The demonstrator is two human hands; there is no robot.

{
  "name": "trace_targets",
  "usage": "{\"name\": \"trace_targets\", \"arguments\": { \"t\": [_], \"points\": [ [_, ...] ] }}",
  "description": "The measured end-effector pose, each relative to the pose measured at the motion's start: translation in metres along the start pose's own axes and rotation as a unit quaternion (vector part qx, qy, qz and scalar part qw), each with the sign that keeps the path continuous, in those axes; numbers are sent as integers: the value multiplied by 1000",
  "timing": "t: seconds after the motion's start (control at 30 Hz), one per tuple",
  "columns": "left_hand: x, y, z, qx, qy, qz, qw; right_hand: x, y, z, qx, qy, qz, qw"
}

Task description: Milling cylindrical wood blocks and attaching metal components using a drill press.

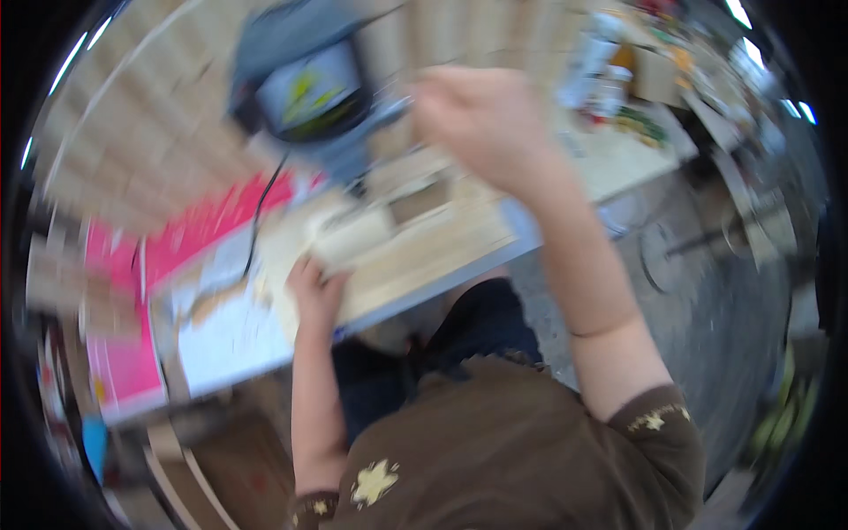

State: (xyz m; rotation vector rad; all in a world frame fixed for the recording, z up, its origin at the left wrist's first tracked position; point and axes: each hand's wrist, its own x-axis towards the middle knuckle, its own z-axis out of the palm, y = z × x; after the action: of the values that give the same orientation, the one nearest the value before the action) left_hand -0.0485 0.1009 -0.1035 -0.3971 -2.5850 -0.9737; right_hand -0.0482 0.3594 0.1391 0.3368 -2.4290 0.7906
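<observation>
Presently, your left hand [316, 291] is the nearer one to the pale block [353, 237], at its near-left end; the block lies just ahead of these fingers, its long axis seeming to run rightward and slightly away from you. The thumb stands a little apart, but from the blur I cannot tell if they grip it. Your right hand [481, 119] is beyond the block, to its right, well apart; its fingers look curled, their hold unclear.

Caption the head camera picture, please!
Left hand by a pale block, right hand near a blue-grey machine.
</observation>
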Motion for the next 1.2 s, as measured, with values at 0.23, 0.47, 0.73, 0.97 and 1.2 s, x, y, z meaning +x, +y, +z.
{"name": "trace_targets", "arguments": {
  "t": [0.23, 0.47, 0.73, 0.97, 1.2],
  "points": [
    [0, 8, -9, -35, -9, -61, 998, -70, 39, 72, 181, 71, -24, 981],
    [-5, 5, -6, -45, 0, -54, 998, -83, 66, 117, 192, 158, -134, 959],
    [-8, 18, -1, 38, 18, -31, 999, 20, 15, 29, 106, 122, -53, 985],
    [10, 42, 33, 3, 6, -17, 1000, 100, 32, 26, 95, -50, -4, 994],
    [-2, 20, 6, 53, 41, -40, 997, -12, 9, 34, 117, -2, -66, 991]
  ]
}}
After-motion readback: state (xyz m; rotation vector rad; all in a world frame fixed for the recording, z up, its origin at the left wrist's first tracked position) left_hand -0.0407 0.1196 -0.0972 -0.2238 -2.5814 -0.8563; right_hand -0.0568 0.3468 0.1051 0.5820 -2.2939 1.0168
